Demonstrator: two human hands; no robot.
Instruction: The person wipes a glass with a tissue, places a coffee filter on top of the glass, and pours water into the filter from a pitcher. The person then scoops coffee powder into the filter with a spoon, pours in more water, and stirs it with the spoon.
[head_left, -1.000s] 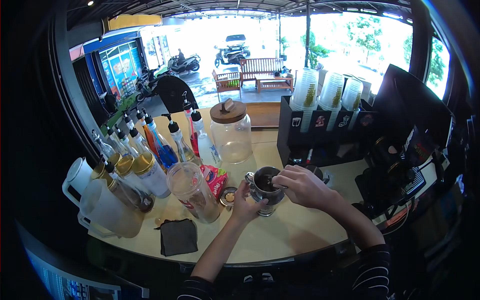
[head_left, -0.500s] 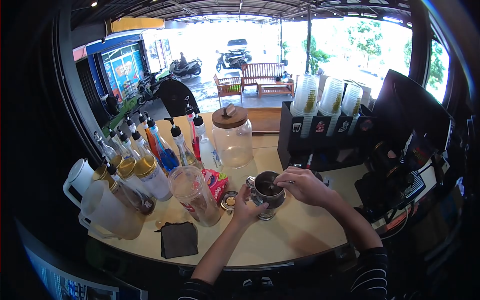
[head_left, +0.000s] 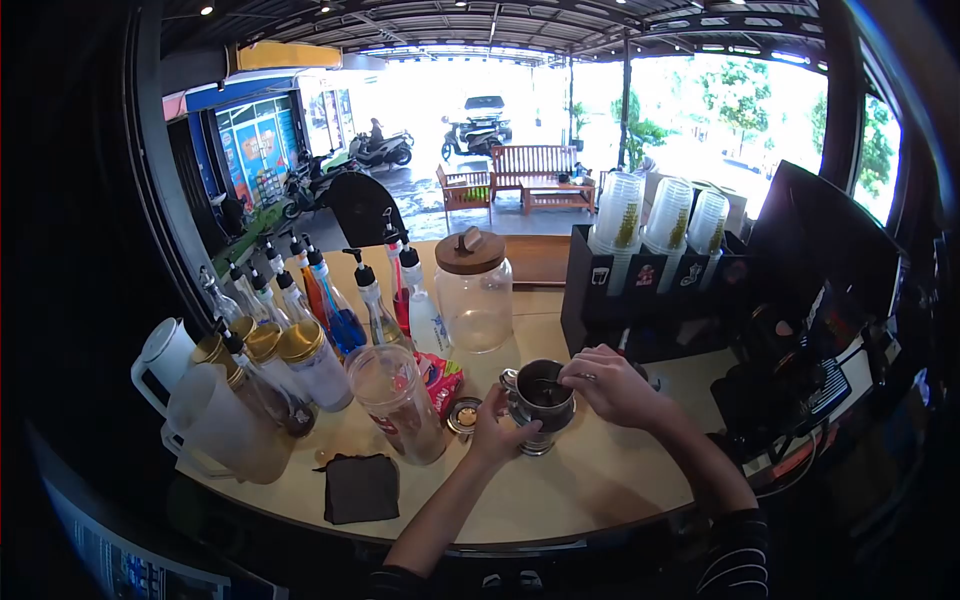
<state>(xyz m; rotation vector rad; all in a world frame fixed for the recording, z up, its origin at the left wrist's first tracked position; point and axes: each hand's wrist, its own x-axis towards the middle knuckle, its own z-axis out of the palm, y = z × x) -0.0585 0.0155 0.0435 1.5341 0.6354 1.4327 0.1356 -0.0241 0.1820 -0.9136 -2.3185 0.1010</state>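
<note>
My left hand (head_left: 495, 432) is wrapped round the side of a metal drip coffee filter (head_left: 546, 412), its thumb across the front. The filter stands upright on the counter, with a shiny base below it and dark contents inside. Pinched in my right hand (head_left: 617, 387) is a thin metal spoon (head_left: 572, 379) that dips into the filter's mouth; its lower end is hard to make out. Beside my left hand lies a round metal lid (head_left: 464, 415). A pink packet (head_left: 440, 380) rests behind a clear plastic jar (head_left: 398, 405).
Pump bottles (head_left: 378, 310), gold-lidded jars (head_left: 312, 365) and a plastic pitcher (head_left: 225, 425) crowd the left. A wooden-lidded glass jar (head_left: 474, 300) stands behind. A black cup holder (head_left: 640, 310) is at the right. A folded dark cloth (head_left: 361, 490) lies near the front edge.
The whole view has shifted slightly, so everything sits a little lower in the picture. My right hand has turned a little with the spoon in the filter; my left hand keeps its hold.
</note>
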